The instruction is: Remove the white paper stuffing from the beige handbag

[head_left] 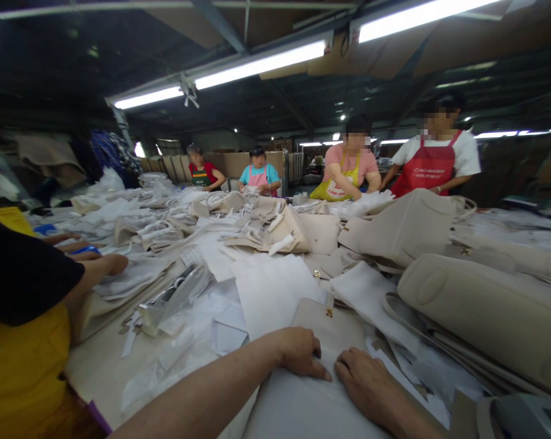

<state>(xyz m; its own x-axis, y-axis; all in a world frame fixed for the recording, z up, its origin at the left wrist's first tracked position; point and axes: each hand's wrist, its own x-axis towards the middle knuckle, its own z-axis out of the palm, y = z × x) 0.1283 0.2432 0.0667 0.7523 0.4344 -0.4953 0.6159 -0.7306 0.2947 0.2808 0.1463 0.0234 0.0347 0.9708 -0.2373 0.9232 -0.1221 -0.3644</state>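
My left hand [300, 352] lies knuckles up near the bottom centre on a beige handbag [334, 329] with a small gold clasp. Its fingers are curled and press into the white paper or cloth [303, 405] over the bag's near part. My right hand [369, 384] rests just to the right on the same bag, its fingers bent down together against the surface. The two hands sit almost side by side, a few centimetres apart. What, if anything, the fingers pinch is hidden under them.
The long table [102, 366] is heaped with beige bags [481, 311], white dust bags and paper sheets [270, 286]. A tape dispenser [170, 302] lies at left. A person in a yellow apron [24, 366] works close on my left. Several aproned people stand at the far side.
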